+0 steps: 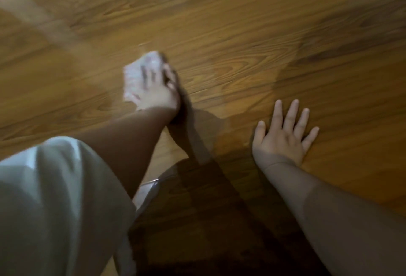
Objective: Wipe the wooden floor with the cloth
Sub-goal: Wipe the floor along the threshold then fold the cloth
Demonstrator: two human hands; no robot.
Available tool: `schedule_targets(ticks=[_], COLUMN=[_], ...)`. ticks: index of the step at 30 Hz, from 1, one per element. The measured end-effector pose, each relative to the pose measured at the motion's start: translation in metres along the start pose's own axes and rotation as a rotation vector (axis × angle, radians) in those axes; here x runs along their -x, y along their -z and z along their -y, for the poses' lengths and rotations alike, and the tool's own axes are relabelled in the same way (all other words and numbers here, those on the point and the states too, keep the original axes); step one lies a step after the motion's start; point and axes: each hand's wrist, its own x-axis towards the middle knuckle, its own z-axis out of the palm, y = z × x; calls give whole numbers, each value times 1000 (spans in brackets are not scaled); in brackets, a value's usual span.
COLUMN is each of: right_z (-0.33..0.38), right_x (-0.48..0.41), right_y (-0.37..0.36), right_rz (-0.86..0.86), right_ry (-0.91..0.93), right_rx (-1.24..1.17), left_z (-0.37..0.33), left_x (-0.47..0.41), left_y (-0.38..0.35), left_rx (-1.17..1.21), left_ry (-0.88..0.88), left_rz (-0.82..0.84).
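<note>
The wooden floor fills your whole view and runs off every side, so you see no wall or skirting. Its far left corner is smeared by blur, and a deep shadow darkens the boards at the bottom centre. Your pale sleeve covers the lower left corner and hides the floor under it. A pale glossy strip shows at the sleeve's edge, but you cannot tell what it is.

Bare boards lie open ahead of both hands and to the far right. The stretch of floor between the two hands is also open.

Your left forearm reaches up from the sleeve towards the middle of the view. Your right forearm comes in from the lower right corner, cut off by the frame.

Your right hand lies palm down on the boards, fingers straight and spread apart. It is well apart from the cloth. Your left hand rests on top of the cloth, a whitish crumpled piece on the floor near the centre, sticking out past the hand on the left and far sides. The left fingers lie over it slightly apart, but blur hides whether the tips curl in.
</note>
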Motion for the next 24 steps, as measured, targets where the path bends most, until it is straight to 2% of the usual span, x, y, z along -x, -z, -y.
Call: schedule_targets(ticks=[2,4,5,7,9,12,14,16,19,20,21,23,24], right_z=[0,1,0,-2,-7,-16,-21,-19,-24,-28,-32,-37,-39], right_x=[1,-1,-3,-9,-16,-26,-20,-5,48,72,97,141,152], right_y=[0,1,1,4,15,38,49,51,28,19,7,-8,-14], right_rz=[6,18,44,132,247,363,378,405,419,407,382,335,305], right_ry=[4,-2,-4,8,21,3,-22,50,368,454,555,765,815], right_rx=[-1,1,2,-2,-88,-370,-578,-608,-203,-144,-100,16,61], left_z=[-22,-39,-43,-37,-25,-16,-15,-15,-7,0,7,26,35], left_x=[38,81,98,125,149,185,209,220,223,223,220,215,210], left_y=[-9,-14,-15,-13,-8,-1,3,4,16,20,23,25,25], left_rx=[31,32,8,-45,-56,-83,71,472,1105,1153,1020,461,271], left_ry=[-361,-701,-801,-875,-861,-795,-679,-315,360,451,423,180,56], left_rz=[93,305,403,521,578,686,769,714,442,339,247,92,79])
